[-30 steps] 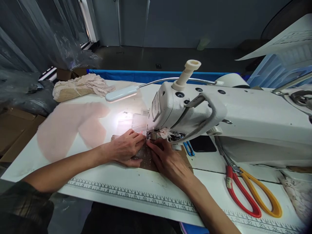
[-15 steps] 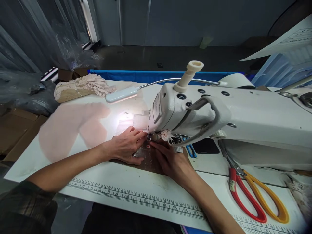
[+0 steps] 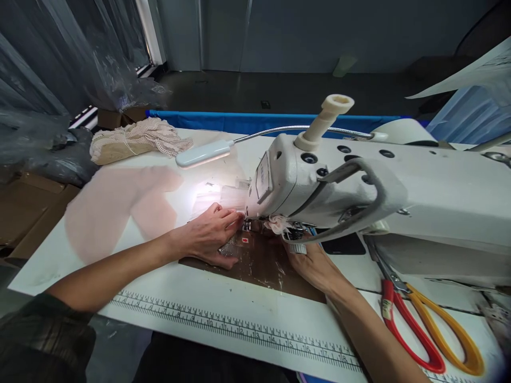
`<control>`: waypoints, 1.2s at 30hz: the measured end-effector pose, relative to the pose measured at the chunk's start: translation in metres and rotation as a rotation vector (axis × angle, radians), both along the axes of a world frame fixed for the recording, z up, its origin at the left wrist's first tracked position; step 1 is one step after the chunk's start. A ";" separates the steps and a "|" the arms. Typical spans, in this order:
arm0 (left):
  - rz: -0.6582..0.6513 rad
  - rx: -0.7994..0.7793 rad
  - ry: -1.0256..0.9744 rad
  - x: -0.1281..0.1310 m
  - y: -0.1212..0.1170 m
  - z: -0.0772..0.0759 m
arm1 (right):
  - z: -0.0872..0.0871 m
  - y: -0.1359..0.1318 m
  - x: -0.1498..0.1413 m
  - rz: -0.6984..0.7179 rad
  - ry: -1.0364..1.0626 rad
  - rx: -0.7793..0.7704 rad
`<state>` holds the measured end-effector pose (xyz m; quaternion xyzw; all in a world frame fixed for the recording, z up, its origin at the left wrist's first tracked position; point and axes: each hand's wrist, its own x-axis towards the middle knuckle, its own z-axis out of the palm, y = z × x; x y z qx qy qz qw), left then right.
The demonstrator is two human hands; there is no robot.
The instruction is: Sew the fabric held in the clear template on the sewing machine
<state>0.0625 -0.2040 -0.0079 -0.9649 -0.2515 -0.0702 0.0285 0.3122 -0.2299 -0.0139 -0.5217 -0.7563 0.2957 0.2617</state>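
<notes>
My left hand (image 3: 209, 236) lies flat on thin sheer fabric (image 3: 217, 199) just left of the presser foot (image 3: 248, 226) of a white sewing machine (image 3: 359, 197), fingers stretched toward the needle. My right hand (image 3: 315, 263) reaches under the machine head to the right of the foot; its fingers are hidden behind the machine. A bit of pale lace (image 3: 277, 223) bunches at the foot. The brown plate (image 3: 263, 266) around the needle area is uncovered between my hands.
Red and yellow scissors (image 3: 423, 324) lie at the right. A lamp on a gooseneck (image 3: 205, 153) lights the needle area. A lace bundle (image 3: 136, 141) sits at the back left, pink fabric (image 3: 115, 207) beside it. A printed ruler (image 3: 239, 330) runs along the table's front edge.
My right hand has slid right, away from the foot and under the machine head, uncovering the brown plate. My left hand stays at the foot. The view has shifted slightly.
</notes>
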 end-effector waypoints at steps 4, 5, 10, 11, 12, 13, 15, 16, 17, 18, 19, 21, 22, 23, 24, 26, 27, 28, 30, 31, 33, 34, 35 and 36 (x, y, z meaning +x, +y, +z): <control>0.014 0.019 0.013 -0.001 0.000 -0.001 | 0.005 -0.008 -0.002 0.019 0.061 0.010; 0.020 0.026 0.018 -0.001 0.000 -0.001 | 0.004 -0.009 -0.002 0.014 0.071 0.010; 0.034 0.020 0.009 -0.003 0.000 -0.001 | -0.006 -0.006 0.001 0.013 0.080 0.033; 0.038 0.007 0.002 -0.003 0.000 -0.001 | -0.009 -0.005 0.001 0.003 0.079 0.035; 0.044 -0.010 -0.006 -0.003 0.000 -0.001 | -0.011 -0.004 0.002 -0.012 0.078 0.037; 0.052 -0.031 -0.015 -0.003 0.000 0.000 | -0.014 -0.004 0.002 -0.025 0.078 0.039; 0.066 -0.081 -0.035 -0.004 0.001 0.001 | -0.018 -0.004 0.002 -0.045 0.075 0.051; 0.070 -0.105 -0.043 -0.004 0.001 0.001 | -0.020 -0.004 0.002 -0.052 0.071 0.061; 0.074 -0.127 -0.049 -0.004 0.001 0.001 | -0.021 -0.004 0.002 -0.056 0.064 0.068; 0.076 -0.143 -0.054 -0.004 0.001 0.000 | -0.022 -0.004 0.002 -0.062 0.057 0.072; 0.079 -0.154 -0.060 -0.004 0.001 0.000 | -0.022 -0.005 0.002 -0.067 0.051 0.076; 0.079 -0.163 -0.073 -0.004 0.001 -0.001 | -0.024 -0.005 0.002 -0.074 0.045 0.085; 0.079 -0.164 -0.079 -0.005 0.002 -0.002 | -0.024 -0.004 0.003 -0.079 0.045 0.091; 0.078 -0.165 -0.082 -0.005 0.002 -0.002 | -0.025 -0.004 0.003 -0.087 0.045 0.097; 0.077 -0.167 -0.085 -0.005 0.002 -0.003 | -0.026 -0.004 0.003 -0.093 0.045 0.102; 0.073 -0.174 -0.090 -0.005 0.002 -0.003 | -0.026 -0.004 0.004 -0.098 0.046 0.111; 0.071 -0.178 -0.094 -0.005 0.002 -0.004 | -0.026 -0.004 0.003 -0.095 0.047 0.117; 0.069 -0.181 -0.099 -0.005 0.002 -0.004 | -0.026 -0.004 0.003 -0.091 0.048 0.124; 0.066 -0.186 -0.109 -0.005 0.002 -0.004 | -0.024 -0.004 0.001 -0.087 0.051 0.143; 0.065 -0.188 -0.113 -0.005 0.002 -0.004 | -0.023 -0.004 0.000 -0.087 0.054 0.151; 0.065 -0.192 -0.119 -0.005 0.002 -0.004 | -0.020 -0.005 -0.002 -0.086 0.064 0.163; 0.066 -0.194 -0.122 -0.005 0.002 -0.004 | -0.020 -0.005 -0.003 -0.090 0.071 0.168; 0.067 -0.195 -0.123 -0.005 0.002 -0.005 | -0.019 -0.005 -0.004 -0.094 0.078 0.170; 0.068 -0.197 -0.124 -0.005 0.002 -0.005 | -0.019 -0.005 -0.004 -0.099 0.084 0.171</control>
